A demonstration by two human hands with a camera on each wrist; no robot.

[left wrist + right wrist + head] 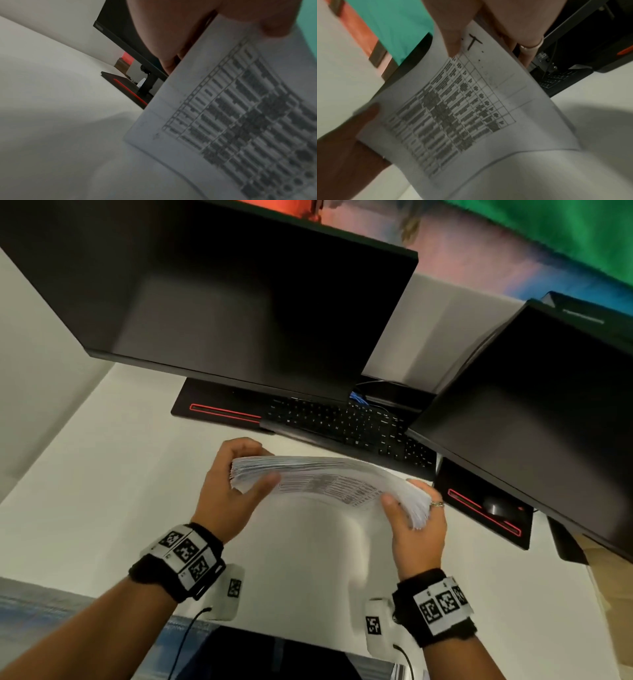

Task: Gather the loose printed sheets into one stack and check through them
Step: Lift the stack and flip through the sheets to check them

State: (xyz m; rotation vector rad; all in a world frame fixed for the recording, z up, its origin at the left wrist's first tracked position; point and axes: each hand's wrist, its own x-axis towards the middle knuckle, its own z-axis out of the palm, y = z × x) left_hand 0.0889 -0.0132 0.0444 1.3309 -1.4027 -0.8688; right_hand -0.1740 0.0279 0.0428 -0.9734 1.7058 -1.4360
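Sheets of white printed paper, gathered into one thick stack (pixel 329 484) bearing a dense black table, hang bowed in mid-air above the white surface (pixel 102 474), clear of it. The left hand (pixel 229 491) clamps one short end, thumb on the near face and fingers curled behind; the right hand (pixel 416 525), a ring on one finger, pinches the opposite end the same way. Paper this thick looks limp and fairly heavy, its smooth leaves apt to slide and fan at the edges, so a firm hold at both short ends suits it best. Beyond the stack lies a black keyboard (pixel 342 422), flanked by two dark flat monitors (pixel 205 296) on black stands trimmed in red, with a black mouse (pixel 496 506) to the right.
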